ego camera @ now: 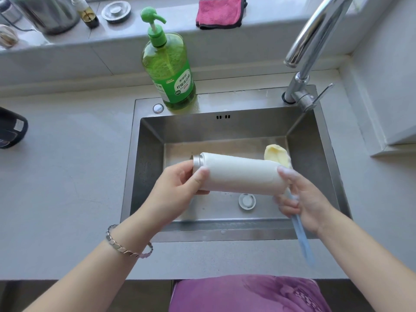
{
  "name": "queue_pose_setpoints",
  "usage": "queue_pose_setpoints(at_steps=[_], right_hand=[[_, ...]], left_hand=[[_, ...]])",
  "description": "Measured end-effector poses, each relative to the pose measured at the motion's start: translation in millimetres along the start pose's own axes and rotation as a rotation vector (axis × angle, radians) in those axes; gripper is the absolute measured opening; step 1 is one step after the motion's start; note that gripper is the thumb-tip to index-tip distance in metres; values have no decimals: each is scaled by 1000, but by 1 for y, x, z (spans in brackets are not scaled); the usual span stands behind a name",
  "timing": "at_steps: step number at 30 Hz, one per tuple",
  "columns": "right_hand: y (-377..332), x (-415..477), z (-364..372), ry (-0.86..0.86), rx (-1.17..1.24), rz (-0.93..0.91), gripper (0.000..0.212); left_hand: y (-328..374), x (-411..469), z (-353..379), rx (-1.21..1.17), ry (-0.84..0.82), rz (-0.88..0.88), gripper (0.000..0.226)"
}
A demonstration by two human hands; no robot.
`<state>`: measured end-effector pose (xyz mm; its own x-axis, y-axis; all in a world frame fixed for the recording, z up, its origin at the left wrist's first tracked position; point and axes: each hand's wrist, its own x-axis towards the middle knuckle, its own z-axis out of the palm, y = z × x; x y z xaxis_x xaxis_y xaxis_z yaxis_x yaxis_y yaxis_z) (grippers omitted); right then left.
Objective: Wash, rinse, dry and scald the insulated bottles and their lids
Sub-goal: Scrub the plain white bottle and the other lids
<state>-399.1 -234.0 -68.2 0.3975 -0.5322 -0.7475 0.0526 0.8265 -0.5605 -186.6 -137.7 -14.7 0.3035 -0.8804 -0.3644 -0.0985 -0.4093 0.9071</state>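
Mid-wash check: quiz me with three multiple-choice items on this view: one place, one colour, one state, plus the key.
1. Where does the green soap bottle stand? A on the left counter; B on the sink's back ledge; C on a shelf.
2. What colour is the folded cloth on the windowsill? A pink; B blue; C white.
3. How is the white bottle held? A upright, capped; B level, uncapped; C upside down, capped.
Key: 1 B, its base sits on steel behind the basin; 2 A, pink with dark edging; 3 B, left hand grips the bare metal neck end, right hand, gripping the brush, steadies the base.
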Motion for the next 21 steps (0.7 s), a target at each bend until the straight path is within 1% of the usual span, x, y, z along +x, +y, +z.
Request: queue_pose_setpoints(at_steps=[1, 4, 6, 7, 8, 9, 10, 12, 13, 14, 15, 16, 18, 19, 20, 21], right_hand=[[-2, -1, 2, 27, 34, 28, 22], [-11, -2, 5, 34, 112, 200, 19], [-16, 2, 6, 19, 110, 288, 31], [-19, 5, 6, 40, 79, 281, 38], [-21, 6, 9, 78, 5, 237, 44], [-22, 7, 11, 139, -131, 145, 45], [-22, 8, 13, 218, -315, 4, 41], [-18, 9, 15, 367, -720, -323, 37], [-14, 9, 17, 415, -893, -441, 35], [-9, 7, 21, 427, -1010, -498, 31], [1, 3, 29, 413, -1067, -535, 28], [13, -4, 41, 360, -1094, -581, 28], [34, -19, 63, 186, -1106, -738, 37], [39, -23, 65, 123, -1108, -793, 37], [36, -22, 61, 120, -1108, -817, 34], [29, -16, 51, 197, -1109, -793, 30]], left_hand=[[-2, 0, -3, 105, -24, 67, 13], [-9, -1, -14, 407, -78, 259, 40], [-14, -1, -17, 531, -64, 380, 43], [-16, -1, -16, 531, -54, 372, 40], [-16, -4, -12, 468, -32, 309, 34], [-15, -6, -8, 355, 9, 228, 21], [-16, -6, -4, 228, 43, 135, 8], [-16, -7, 6, 25, 104, 9, 19], [-17, -7, 9, -42, 134, -28, 21], [-17, -7, 12, -69, 164, -50, 20], [-16, -7, 16, -59, 179, -51, 20], [-17, -7, 20, -45, 187, -46, 20], [-17, -8, 27, -51, 174, -46, 20], [-15, -9, 29, -69, 162, -58, 21], [-15, -10, 28, -81, 154, -64, 21], [-15, -10, 27, -63, 155, -54, 19]])
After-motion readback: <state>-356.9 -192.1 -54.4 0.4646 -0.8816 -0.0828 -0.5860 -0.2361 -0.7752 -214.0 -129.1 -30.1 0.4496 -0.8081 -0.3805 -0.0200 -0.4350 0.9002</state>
